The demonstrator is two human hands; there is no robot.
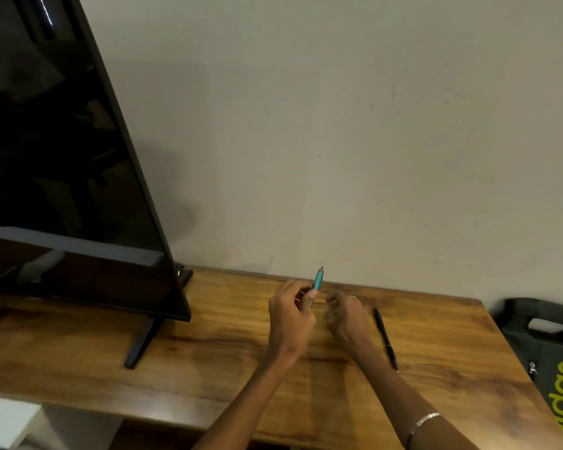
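My left hand (291, 315) pinches a teal pen (318, 279) between thumb and fingers, its upper end pointing up toward the wall. My right hand (345, 315) hovers just to the right of it over the wooden table (208, 368), fingers curled; whether they hold anything small is hidden. A black pen (385, 339) lies flat on the table right of my right hand.
A large dark TV (62, 157) stands on the table at the left, its black foot (142, 344) reaching toward the front. A dark bag with yellow lettering (553, 358) sits off the table's right end. The wall runs close behind.
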